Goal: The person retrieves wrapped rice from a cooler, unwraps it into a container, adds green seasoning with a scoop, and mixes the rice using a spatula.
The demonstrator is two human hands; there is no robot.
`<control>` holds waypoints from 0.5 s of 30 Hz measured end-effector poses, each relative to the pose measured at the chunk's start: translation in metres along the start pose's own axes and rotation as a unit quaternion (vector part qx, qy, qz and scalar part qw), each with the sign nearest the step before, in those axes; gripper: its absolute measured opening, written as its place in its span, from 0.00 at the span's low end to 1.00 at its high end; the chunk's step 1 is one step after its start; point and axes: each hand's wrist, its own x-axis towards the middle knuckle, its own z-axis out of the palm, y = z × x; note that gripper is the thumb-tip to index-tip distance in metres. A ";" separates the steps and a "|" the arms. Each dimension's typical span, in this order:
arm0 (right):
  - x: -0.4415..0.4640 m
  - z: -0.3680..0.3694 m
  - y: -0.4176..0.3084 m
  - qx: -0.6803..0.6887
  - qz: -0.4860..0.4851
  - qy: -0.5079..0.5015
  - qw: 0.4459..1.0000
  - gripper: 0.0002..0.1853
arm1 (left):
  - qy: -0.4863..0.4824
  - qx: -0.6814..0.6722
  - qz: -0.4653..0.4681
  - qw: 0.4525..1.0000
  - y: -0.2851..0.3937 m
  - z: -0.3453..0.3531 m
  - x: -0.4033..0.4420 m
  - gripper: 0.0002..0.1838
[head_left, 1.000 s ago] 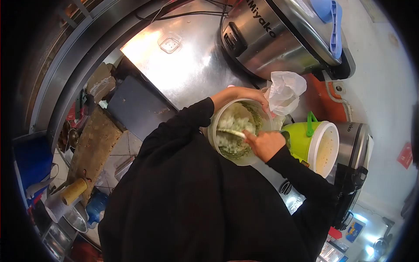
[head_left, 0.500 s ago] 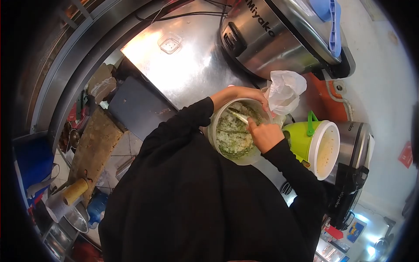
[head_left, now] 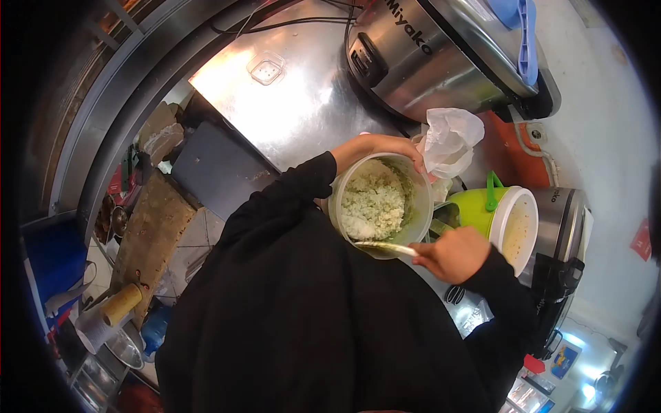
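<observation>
A translucent plastic tub (head_left: 423,206) holds white rice (head_left: 375,196) with green bits mixed through it. My left hand (head_left: 389,146) is wrapped over the tub's far rim, its fingers closed on the edge. In my right hand (head_left: 454,255) is the pale handle of a spoon (head_left: 396,248), gripped at the tub's near right side. The spoon lies across the near rim, and its tip reaches along the inner wall beside the rice.
Large steel Miyako rice cooker (head_left: 420,62) stands at the back. A crumpled white plastic bag (head_left: 451,141) and a lime-green bucket (head_left: 475,206) are right of the tub. A small clear lid (head_left: 266,69) lies on the steel counter (head_left: 303,103).
My right hand has moved from over the tub down and right, bringing the spoon to the near rim. The rice now shows whiter and heaped. My left hand stays on the rim.
</observation>
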 end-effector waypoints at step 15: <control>0.048 0.021 0.022 -0.126 0.077 0.126 0.981 0.11 | 0.020 0.022 0.059 0.998 -0.017 -0.004 0.001 0.12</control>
